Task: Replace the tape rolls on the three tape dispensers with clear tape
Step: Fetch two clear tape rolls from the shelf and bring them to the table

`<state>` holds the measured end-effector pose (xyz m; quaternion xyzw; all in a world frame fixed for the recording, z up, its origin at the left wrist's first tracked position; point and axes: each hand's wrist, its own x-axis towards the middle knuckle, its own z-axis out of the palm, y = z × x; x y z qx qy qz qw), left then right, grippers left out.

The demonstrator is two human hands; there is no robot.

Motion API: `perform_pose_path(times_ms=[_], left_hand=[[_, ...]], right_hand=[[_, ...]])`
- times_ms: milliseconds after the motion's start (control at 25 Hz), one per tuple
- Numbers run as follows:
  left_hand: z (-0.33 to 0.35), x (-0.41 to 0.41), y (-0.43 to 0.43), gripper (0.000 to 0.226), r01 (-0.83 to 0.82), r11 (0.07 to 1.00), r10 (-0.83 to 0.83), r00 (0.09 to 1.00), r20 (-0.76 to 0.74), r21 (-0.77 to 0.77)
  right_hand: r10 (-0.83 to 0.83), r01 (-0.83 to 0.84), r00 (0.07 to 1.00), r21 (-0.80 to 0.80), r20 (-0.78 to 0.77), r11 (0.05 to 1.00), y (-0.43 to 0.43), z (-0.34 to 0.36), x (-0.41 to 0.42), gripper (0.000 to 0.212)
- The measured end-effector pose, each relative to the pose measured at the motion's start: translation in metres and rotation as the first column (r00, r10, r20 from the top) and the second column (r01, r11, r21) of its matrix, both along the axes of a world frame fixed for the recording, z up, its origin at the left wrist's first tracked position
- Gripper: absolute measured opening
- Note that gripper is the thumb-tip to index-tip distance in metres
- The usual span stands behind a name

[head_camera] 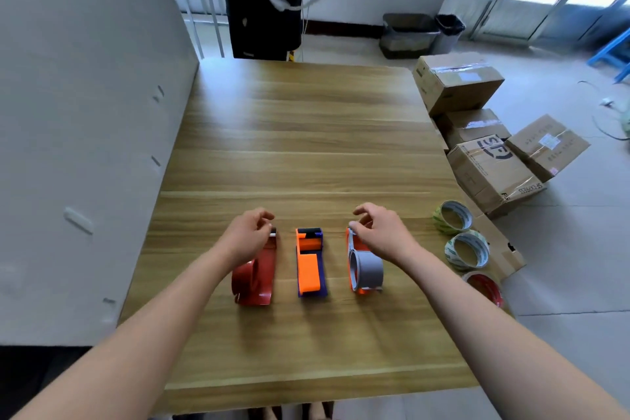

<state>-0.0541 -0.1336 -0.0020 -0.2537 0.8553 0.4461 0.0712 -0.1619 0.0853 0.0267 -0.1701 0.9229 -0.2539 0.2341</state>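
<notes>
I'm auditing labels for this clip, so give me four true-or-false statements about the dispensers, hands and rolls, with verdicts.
1. The right hand is at the right dispenser. True.
2. The middle dispenser holds grey tape. False: it holds orange tape; the grey tape sits on the right dispenser.
3. The left hand is at the red dispenser's far end. True.
4. The spare rolls lie left of the dispensers. False: they lie to the right.

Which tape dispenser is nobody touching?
The middle dispenser, blue and orange; the left hand is at the red dispenser, the right hand at the grey-taped dispenser.
</notes>
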Motion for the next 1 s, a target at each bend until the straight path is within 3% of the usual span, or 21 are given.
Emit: perform_pose_path(times_ms=[240,360,520,800,1000], left_hand=[[0.058,0.014,-0.038,0.035,0.376,0.849,-0.292,0.919,0.264,-0.371],[0.079,0.022,-0.051,0.036,0.44,0.769,-0.272,0.882,0.385,-0.463],[0.092,0.047,-0.064,0.035,0.486,0.725,-0.187,0.822,0.538,-0.488],[0.153,0.1,-0.059,0.039,0.282,0.757,0.045,0.877,0.478,-0.59],[0.202,0.179,-0.021,0.03,-0.079,0.868,0.287,0.886,0.364,-0.49]], right_hand=[[0.239,-0.222,0.961,0.126,-0.139,0.967,-0.034,0.047,0.012,0.039],[0.308,-0.292,0.95,0.205,-0.053,0.934,-0.04,0.063,0.014,0.046],[0.435,-0.452,0.89,0.404,0.14,0.795,-0.048,0.073,0.02,0.05],[0.675,-0.621,0.738,0.395,0.003,0.677,-0.092,0.113,0.031,0.057],[0.844,-0.791,0.535,0.372,0.035,0.486,-0.125,0.16,0.066,0.065]])
